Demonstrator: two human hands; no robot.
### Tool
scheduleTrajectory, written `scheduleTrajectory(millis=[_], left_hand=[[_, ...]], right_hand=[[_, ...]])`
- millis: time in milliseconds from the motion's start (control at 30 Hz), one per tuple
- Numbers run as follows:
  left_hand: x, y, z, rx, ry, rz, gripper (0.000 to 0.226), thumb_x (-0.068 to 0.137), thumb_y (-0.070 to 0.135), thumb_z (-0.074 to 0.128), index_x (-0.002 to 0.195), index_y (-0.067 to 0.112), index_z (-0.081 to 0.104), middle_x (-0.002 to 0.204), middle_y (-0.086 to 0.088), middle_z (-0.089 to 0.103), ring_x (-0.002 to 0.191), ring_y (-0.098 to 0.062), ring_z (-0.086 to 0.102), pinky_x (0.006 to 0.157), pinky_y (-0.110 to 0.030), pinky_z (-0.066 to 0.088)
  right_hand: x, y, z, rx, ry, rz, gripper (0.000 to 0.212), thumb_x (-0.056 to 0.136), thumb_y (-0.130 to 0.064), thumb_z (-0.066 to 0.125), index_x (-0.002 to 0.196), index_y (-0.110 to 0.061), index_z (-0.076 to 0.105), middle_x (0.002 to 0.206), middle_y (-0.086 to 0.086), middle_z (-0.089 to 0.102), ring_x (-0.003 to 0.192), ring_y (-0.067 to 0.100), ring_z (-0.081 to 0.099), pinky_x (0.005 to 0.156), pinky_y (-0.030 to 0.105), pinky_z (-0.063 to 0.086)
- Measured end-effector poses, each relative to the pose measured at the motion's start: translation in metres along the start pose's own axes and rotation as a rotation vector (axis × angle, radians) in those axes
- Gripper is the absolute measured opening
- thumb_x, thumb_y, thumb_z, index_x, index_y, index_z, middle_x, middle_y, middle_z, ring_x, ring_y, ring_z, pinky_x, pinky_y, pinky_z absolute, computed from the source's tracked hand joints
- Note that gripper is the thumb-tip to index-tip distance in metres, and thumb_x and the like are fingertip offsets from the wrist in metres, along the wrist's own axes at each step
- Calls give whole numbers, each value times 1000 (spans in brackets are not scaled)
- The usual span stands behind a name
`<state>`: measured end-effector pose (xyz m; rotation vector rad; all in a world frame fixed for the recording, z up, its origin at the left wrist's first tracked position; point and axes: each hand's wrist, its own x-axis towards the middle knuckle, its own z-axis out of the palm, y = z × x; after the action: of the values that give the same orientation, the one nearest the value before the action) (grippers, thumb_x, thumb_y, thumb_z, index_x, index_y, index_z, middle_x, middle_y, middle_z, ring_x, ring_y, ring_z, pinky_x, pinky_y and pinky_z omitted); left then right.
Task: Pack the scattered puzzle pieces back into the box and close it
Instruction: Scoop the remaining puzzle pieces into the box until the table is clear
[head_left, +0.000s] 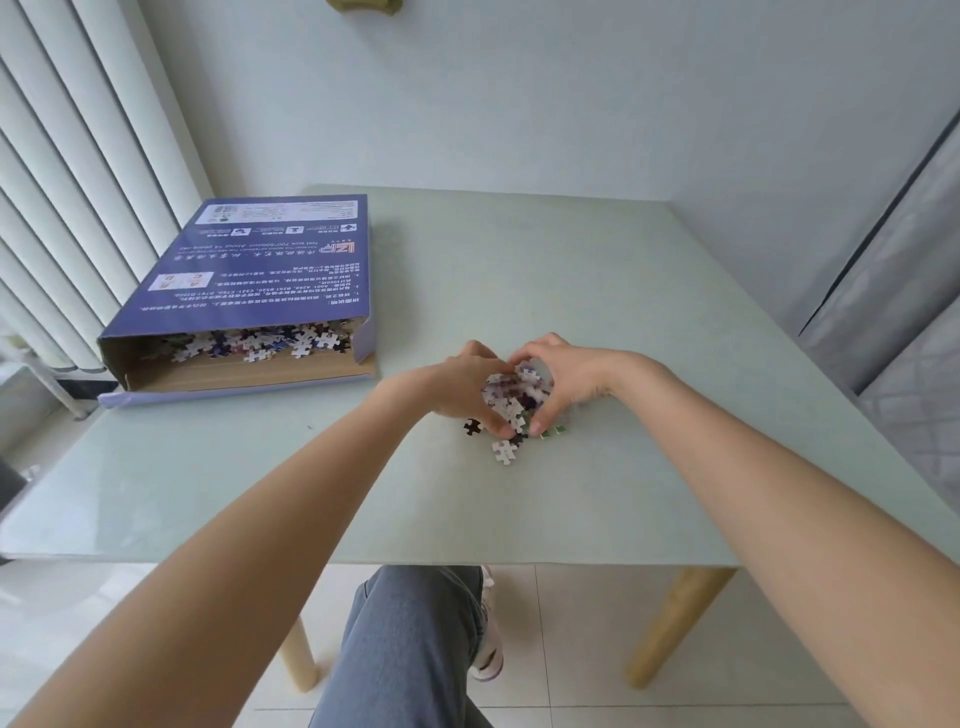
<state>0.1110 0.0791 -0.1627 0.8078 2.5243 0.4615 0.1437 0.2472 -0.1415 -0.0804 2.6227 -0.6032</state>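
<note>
Head view | left hand (462, 387) and right hand (563, 382) fingers curled, cupping small white-and-purple cardboard puzzle pieces (511, 397) together on pale green counter (623, 493) | both arms outstretched | open blue cardboard box (260, 291) left, well apart.

bright, soft daylight; faint shadows; wide-angle bending at edges; slight overall softness.

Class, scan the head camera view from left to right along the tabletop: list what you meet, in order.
Open purple cardboard puzzle box → lone black puzzle piece → left hand → cupped heap of puzzle pieces → right hand.
</note>
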Motion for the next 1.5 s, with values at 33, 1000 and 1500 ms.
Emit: scheduleTrajectory(millis=[33, 1000, 1500], left_hand=[[-2, -1, 3, -24, 32, 21, 79, 70, 41, 77, 138, 24, 40, 138, 2, 25, 125, -21, 39, 106, -36, 36], [-57, -26, -20, -402, 550, -90, 11, 86, 13, 61, 94, 11, 69, 81, -9, 72, 56, -7, 56, 36, -7, 31], [-90, -156, -51, -545, 691, -448, 29, 87, 24, 61, 114, 13, 64, 95, -9, 65, 78, -21, 56, 62, -25, 40]], right_hand=[[-1, 1, 2, 17, 18, 0, 89, 63, -22, 85, 137, -28, 35, 137, 0, 26, 129, 17, 34, 100, 26, 32], [6, -76, 22, 46, 511, -202, 21, 83, 2, 47, 83, 3, 67, 70, 16, 55, 64, 22, 36, 48, 26, 24], [88, -186, 58, -21, 393, -371, 23, 85, -20, 65, 95, 1, 65, 93, 18, 63, 91, 31, 54, 74, 33, 44]])
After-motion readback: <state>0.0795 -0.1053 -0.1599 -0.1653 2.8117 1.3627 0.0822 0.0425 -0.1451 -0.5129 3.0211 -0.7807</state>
